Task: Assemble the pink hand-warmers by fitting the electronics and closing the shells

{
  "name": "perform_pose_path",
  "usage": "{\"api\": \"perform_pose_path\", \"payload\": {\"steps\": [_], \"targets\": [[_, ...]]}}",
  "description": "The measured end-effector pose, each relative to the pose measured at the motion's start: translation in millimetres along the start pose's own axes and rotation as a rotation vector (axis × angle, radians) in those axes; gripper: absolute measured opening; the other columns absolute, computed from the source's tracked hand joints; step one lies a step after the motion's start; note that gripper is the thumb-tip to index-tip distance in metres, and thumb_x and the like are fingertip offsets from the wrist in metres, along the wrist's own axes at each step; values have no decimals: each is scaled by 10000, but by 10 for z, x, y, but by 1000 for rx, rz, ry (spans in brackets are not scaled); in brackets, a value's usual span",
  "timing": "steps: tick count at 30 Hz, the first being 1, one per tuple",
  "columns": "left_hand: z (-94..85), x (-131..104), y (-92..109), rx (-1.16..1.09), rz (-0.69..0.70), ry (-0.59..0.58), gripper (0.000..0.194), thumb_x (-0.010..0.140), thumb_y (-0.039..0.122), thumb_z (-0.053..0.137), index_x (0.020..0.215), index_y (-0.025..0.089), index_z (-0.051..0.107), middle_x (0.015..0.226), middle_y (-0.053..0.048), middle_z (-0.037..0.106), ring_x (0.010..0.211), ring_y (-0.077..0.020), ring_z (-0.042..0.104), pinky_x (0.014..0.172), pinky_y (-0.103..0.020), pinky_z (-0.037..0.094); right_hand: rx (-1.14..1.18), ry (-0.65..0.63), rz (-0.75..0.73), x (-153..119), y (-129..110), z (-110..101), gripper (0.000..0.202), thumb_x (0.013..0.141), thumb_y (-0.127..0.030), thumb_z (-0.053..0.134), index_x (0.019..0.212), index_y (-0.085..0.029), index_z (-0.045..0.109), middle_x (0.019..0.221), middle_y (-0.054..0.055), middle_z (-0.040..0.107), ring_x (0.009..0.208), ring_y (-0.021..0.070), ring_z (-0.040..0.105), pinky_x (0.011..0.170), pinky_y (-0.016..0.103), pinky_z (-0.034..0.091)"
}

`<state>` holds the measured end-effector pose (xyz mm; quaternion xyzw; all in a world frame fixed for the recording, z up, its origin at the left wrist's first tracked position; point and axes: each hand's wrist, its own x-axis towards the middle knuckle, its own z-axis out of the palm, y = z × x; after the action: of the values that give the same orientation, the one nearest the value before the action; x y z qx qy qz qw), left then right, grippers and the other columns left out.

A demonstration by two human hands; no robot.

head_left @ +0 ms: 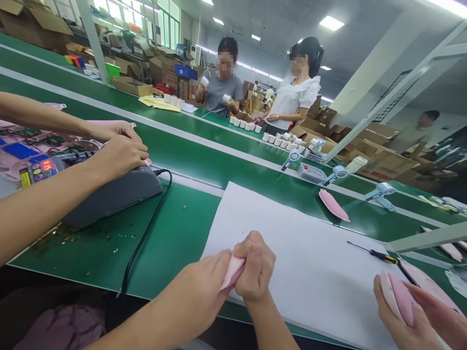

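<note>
Low in the middle, my left hand [206,287] is closed round a small pink padded piece [232,272]. My right hand [256,265] pinches the other end of that piece, its fingers curled tight and touching my left fingertips. Both hands are over the near edge of a white sheet [292,243] lying on the green table [178,233]. Most of the pink piece is hidden by my fingers.
At left, another person's hands work at a grey machine [116,194] with a black cable [146,233]. At right, someone's hands hold a pink pouch [401,299] near a screwdriver [383,256]. A pink piece [333,205] and blue handheld fans [335,174] stand beyond.
</note>
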<state>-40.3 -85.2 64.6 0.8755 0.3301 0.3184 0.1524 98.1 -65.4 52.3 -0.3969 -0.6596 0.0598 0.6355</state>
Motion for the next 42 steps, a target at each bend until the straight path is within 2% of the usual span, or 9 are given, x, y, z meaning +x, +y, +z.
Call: {"api": "perform_pose_path", "payload": {"steps": [7,11,15,19,23,26,29,36,42], "targets": [[-106,111,-128,35,116,-89,302,833,98,394,1108,157,504,788,-51,663,608,-183,602,522,-269,460,27,75,71,81,59,162,496,971,-260,247,527,-194,458,504,0,444,464,115,427,453,266,351],[-157,48,-396,-237,-137,-63,304,868,222,472,1159,199,558,939,-54,699,795,-180,652,700,-272,512,-73,-71,-12,165,84,54,450,974,-246,253,658,-182,568,612,30,570,583,143,535,559,300,441],[-118,-121,-669,-412,-427,144,308,825,360,574,1061,171,636,1064,-95,681,965,-227,639,819,-308,517,-278,-312,21,20,213,-203,277,910,-313,508,1144,-188,585,1108,105,633,1026,227,575,850,402,499],[-43,-280,-718,-358,-551,235,352,798,376,611,1082,170,638,1079,-103,680,973,-231,640,815,-314,529,-343,-361,80,-223,342,-283,190,889,-295,554,1052,-231,625,1151,95,605,1040,234,555,845,413,517],[-49,-367,-669,-259,-546,231,285,786,320,611,1039,202,665,1062,-81,696,977,-227,647,837,-330,536,-296,-393,183,-270,408,-292,306,886,-319,553,1179,-232,572,1182,105,588,1094,242,548,881,429,511],[-83,-391,-655,-123,-541,244,270,802,299,575,1044,211,658,1056,-75,697,974,-230,648,849,-358,538,-150,-455,267,-269,465,-333,230,918,-306,504,1113,-228,599,1052,73,659,943,197,625,804,361,539],[-65,-372,-601,6,-475,251,298,820,329,564,1084,206,630,1086,-86,680,1017,-239,630,878,-380,526,-86,-371,305,-331,484,-332,215,902,-327,540,1070,-222,622,1021,73,655,917,193,630,781,340,537],[159,-273,-445,220,-213,357,245,874,382,546,1021,214,647,945,-66,718,898,-229,640,780,-371,523,-120,-226,178,-499,298,-170,174,851,-368,609,922,-211,583,898,61,599,839,204,582,689,346,510],[124,-313,-505,171,-213,370,205,895,274,522,1044,183,630,983,-76,711,926,-200,640,783,-319,544,-334,-311,81,-397,121,-73,173,901,-186,499,1045,-223,588,1043,77,614,995,229,528,856,402,412]]}}
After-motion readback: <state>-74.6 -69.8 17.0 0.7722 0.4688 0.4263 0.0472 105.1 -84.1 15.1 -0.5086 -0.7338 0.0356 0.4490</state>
